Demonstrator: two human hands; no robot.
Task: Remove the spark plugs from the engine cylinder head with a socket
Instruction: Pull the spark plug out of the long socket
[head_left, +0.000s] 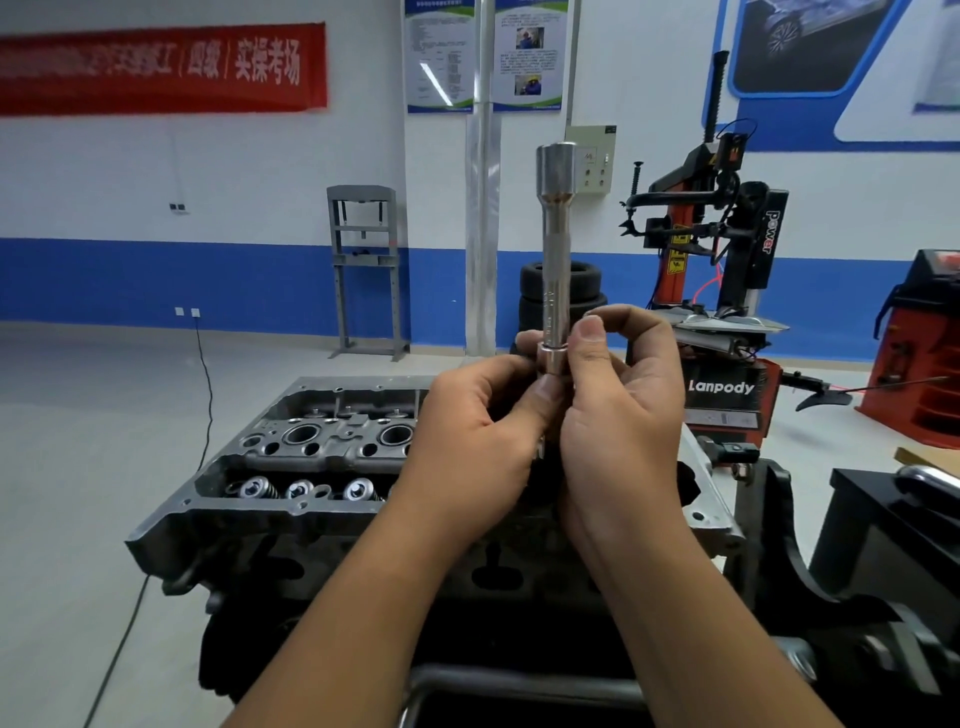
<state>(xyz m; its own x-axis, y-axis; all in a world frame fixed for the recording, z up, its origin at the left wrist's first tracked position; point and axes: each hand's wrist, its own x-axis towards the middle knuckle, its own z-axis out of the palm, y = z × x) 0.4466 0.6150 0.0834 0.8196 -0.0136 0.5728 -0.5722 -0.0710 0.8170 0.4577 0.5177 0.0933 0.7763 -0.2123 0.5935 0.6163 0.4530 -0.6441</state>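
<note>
A long chrome socket tool (556, 244) stands upright in front of me, its wide end at the top. My left hand (478, 441) grips its lower end from the left. My right hand (618, 410) pinches the same lower end from the right, thumb on the collar. Below both hands sits the grey engine cylinder head (291, 467) with round plug wells and valve springs showing on its left half. My hands hide the right half. I see no spark plug.
A black stand (810, 561) carries the head at the right. A black cable (208, 395) runs across the pale floor at the left. Behind stand a grey press frame (366, 270), stacked tyres (587, 291), a tyre changer (722, 249) and a red machine (924, 353).
</note>
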